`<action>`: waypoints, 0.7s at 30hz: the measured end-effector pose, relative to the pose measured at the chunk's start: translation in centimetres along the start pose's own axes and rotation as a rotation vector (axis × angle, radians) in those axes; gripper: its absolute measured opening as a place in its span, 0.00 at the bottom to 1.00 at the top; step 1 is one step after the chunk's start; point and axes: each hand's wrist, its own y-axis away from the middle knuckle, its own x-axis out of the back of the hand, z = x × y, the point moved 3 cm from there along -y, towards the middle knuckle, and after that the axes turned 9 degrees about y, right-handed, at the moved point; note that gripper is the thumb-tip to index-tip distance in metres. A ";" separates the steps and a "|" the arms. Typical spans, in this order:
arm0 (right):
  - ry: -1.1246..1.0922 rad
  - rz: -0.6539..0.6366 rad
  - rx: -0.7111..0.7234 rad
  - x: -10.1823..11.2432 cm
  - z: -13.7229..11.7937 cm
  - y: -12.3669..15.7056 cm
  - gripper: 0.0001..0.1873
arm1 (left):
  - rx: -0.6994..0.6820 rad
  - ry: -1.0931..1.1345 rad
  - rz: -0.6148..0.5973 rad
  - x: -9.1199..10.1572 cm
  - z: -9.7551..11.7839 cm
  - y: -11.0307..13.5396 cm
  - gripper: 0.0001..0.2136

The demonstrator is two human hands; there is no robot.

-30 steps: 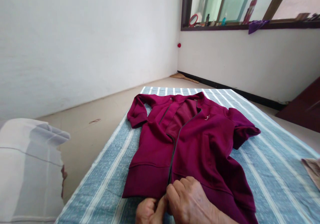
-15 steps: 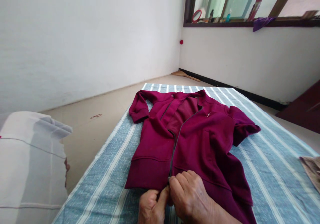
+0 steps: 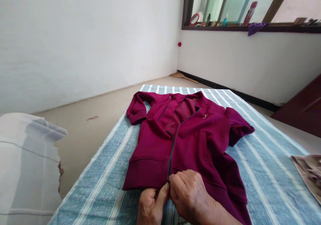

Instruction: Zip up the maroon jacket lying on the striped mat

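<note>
A maroon zip-up jacket [image 3: 190,144] lies front up on a blue-and-white striped cloth [image 3: 107,161], its collar away from me and its front open in a V. Its dark zipper [image 3: 173,148] runs down to the hem, where both hands meet. My left hand [image 3: 152,203] pinches the bottom end of the zipper at the hem, thumb on top. Close beside it, my right hand [image 3: 188,193] has its fingers closed at the zipper's slider; the fingertips hide the pull tab.
A brown patterned cloth [image 3: 309,171] lies at the right edge. White draped fabric [image 3: 27,168] stands at the left. A thin loop [image 3: 92,118] is on the floor. Bottles and a round mirror [image 3: 194,19] line the window sill, with a purple cloth [image 3: 257,27] hanging over it.
The view has shifted slightly, showing more of the brown cloth at right. Both hands remain closed at the zipper's bottom, with little visible movement.
</note>
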 end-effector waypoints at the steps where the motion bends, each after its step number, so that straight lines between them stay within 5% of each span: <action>1: 0.000 -0.008 0.003 0.0 0.1 -0.1 0.11 | -0.005 0.004 -0.016 -0.1 -0.1 -0.1 0.21; 10: 0.104 -0.036 0.127 0.2 -0.1 -0.1 0.12 | -0.093 -0.097 0.067 -0.3 -0.2 -0.3 0.22; 21: 0.075 -0.105 0.030 0.3 0.6 -0.4 0.10 | -0.190 -0.154 0.085 -0.1 -1.2 0.4 0.22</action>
